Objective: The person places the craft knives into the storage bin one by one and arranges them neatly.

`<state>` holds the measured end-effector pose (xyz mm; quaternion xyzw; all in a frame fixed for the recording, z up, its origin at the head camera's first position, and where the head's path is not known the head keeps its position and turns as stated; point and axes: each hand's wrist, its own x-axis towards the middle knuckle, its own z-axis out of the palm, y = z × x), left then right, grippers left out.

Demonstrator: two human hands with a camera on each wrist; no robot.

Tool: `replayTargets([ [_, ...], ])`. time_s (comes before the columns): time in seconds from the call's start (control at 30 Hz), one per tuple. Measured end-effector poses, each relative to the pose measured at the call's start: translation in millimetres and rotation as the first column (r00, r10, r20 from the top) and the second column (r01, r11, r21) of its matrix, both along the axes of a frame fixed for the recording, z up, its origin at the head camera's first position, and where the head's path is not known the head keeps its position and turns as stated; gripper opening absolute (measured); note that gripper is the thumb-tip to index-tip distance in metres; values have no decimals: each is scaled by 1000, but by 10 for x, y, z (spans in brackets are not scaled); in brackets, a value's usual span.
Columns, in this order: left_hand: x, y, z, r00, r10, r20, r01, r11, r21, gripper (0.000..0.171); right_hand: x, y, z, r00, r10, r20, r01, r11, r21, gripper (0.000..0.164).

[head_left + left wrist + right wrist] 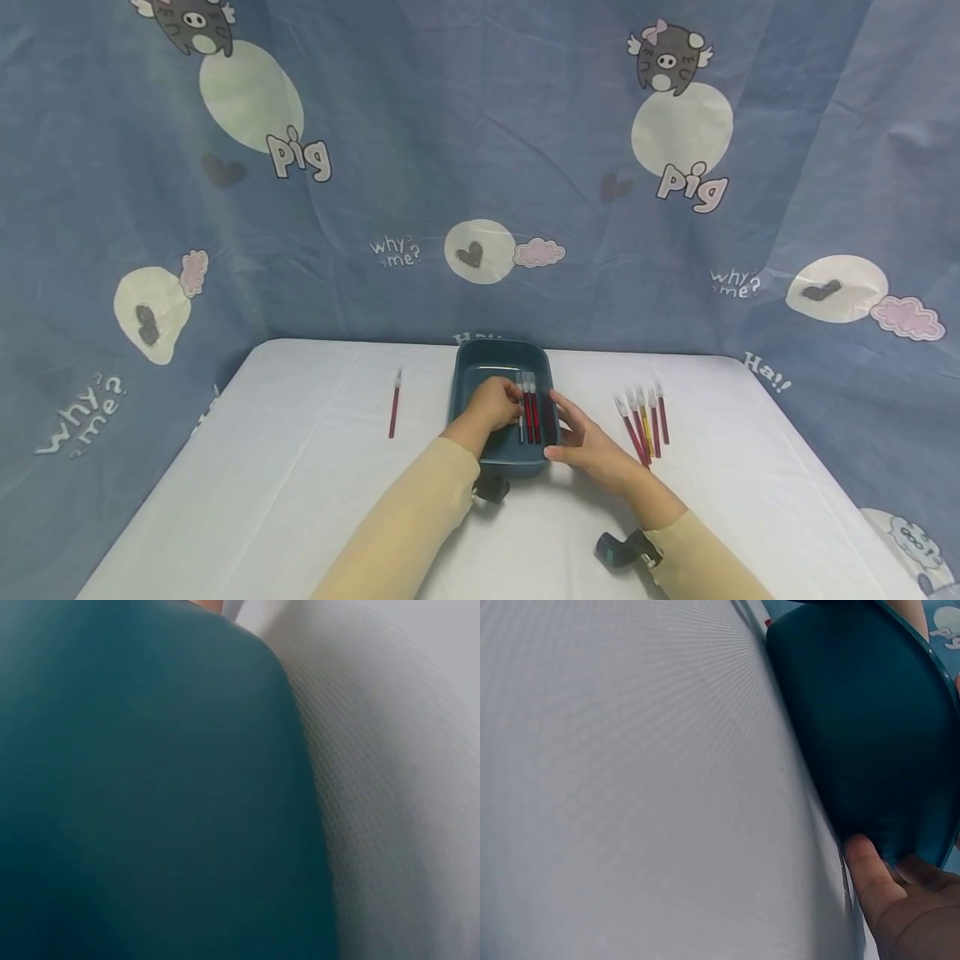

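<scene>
- Tray, dark teal and open-topped, stands on the white tablecloth; toward its right wall lie a grey pen and two red pens, side by side.
- The left hand dips inside the tray, fingers curled; from here it looks to pinch the grey pen.
- The right hand rests outside the tray's right wall, thumb and fingers spread, bracing it, not wrapped round it.
- I'd line the grey pen up with the red pair, pale ends toward the tray's far end, and release low; light pressure from the right hand should stop any sliding.
- Behind the tray, the pig-print curtain comes close to the far rim, so lifting out beats pushing forward.
- The left wrist camera hangs near the tray's front wall and could knock it.
- Cloth between the tray and the lone red pen to its left gives room; right of the tray, a loose fan of pens leaves less.
</scene>
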<state>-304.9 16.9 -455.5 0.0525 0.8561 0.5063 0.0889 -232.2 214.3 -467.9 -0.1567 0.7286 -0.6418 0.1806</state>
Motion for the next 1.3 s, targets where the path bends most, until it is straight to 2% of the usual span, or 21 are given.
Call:
replayTargets([
  [0.23, -6, -26, -3, 1000, -1, -17, 1, 1000, 15, 17, 9, -4, 10, 1000, -6, 4, 5, 1000, 5, 102],
  [0.5, 14, -65, 28, 991, 38, -126, -39, 999, -12, 11, 4, 5, -2, 1000, -29, -5, 30, 999, 25, 99],
  [0.57, 25, -80, 44, 984, 58, -169, -60, 998, -6, 11, 6, 6, -1, 1000, -23, -12, 24, 1000, 20, 100],
  [0.77, 41, -134, 132, 954, 138, -267, -102, 984, 143, 13, 11, -10, 3, 1000, -10, -8, 10, 1000, 0, 103],
  [0.87, 56, -181, 176, 937, 159, -312, -108, 979, 175, 14, 6, -16, 2, 1000, -5, -2, 5, 1000, -4, 103],
  [0.97, 81, -242, 199, 930, 154, -335, -103, 981, 163, 14, 0, -16, -1, 1000, -4, 6, 4, 1000, -5, 103],
  [1.13, 147, -344, 242, 931, 128, -343, -92, 989, 118, 14, -14, -4, -18, 1000, 2, 7, -2, 1000, -20, 102],
  [1.3, 262, -450, 319, 926, 83, -367, -53, 995, 89, 18, -10, -2, -28, 1000, 5, 7, -5, 1000, -28, 102],
])
